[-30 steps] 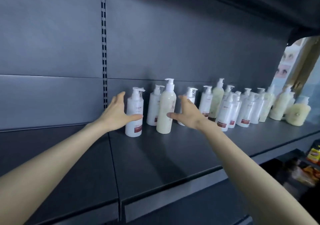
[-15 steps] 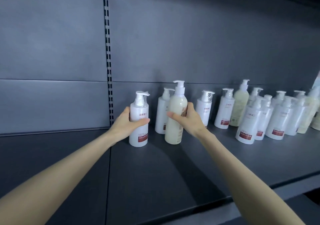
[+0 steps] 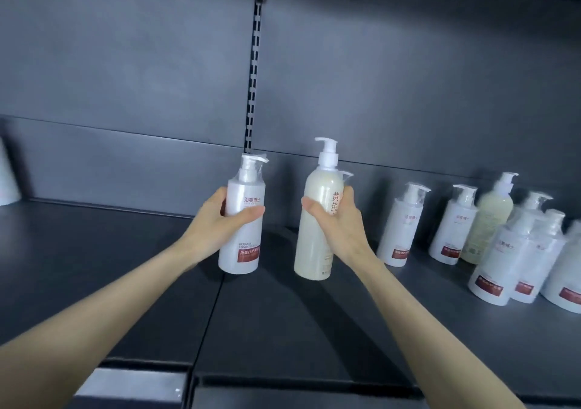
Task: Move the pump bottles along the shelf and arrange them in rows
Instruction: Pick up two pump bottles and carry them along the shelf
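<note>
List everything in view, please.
White bottle: one, white, red label, in the left grip.
Cream bottle: one, cream, in the right grip.
Standing bottles: at least five, white, on the shelf's right.
Yellowish bottle: one, pale yellow, among those, at the back.
Shelf: one, dark grey, below.
Back wall: one, dark grey, behind.
White object: one, cut off, left edge.
Left hand: one, holds the white bottle.
Right hand: one, holds the cream bottle.
</note>
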The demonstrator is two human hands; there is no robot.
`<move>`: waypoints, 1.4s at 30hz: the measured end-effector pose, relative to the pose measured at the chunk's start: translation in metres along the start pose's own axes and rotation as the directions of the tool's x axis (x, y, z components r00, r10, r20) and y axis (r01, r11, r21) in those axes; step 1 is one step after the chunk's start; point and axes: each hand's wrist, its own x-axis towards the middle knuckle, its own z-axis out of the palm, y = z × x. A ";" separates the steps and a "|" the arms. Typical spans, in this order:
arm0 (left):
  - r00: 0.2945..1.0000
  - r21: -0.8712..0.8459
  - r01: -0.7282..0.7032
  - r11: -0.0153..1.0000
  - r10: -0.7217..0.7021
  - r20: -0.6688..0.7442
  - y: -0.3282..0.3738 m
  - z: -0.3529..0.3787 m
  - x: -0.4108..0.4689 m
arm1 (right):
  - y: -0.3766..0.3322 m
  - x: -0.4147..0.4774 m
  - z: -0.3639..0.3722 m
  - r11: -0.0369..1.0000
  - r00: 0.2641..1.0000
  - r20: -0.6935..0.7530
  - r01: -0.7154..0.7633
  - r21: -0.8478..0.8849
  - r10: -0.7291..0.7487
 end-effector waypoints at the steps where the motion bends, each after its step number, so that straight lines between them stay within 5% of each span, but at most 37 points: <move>1: 1.000 -0.003 0.008 1.000 -0.008 -0.025 0.002 -0.009 -0.010 | -0.007 -0.003 0.008 1.000 0.999 0.028 0.018 0.020 -0.019; 16: 0.965 0.076 0.080 0.994 -0.058 -0.256 0.006 -0.215 -0.103 | -0.134 -0.056 0.177 0.982 0.934 0.315 0.135 0.134 -0.171; 30: 0.975 0.099 0.124 0.987 -0.103 -0.199 -0.046 -0.413 -0.093 | -0.223 -0.080 0.350 0.988 0.960 0.240 0.126 0.087 -0.144; 42: 0.993 0.112 0.111 0.987 -0.107 -0.042 -0.108 -0.450 0.022 | -0.208 -0.006 0.412 0.995 0.983 0.156 0.102 -0.019 -0.098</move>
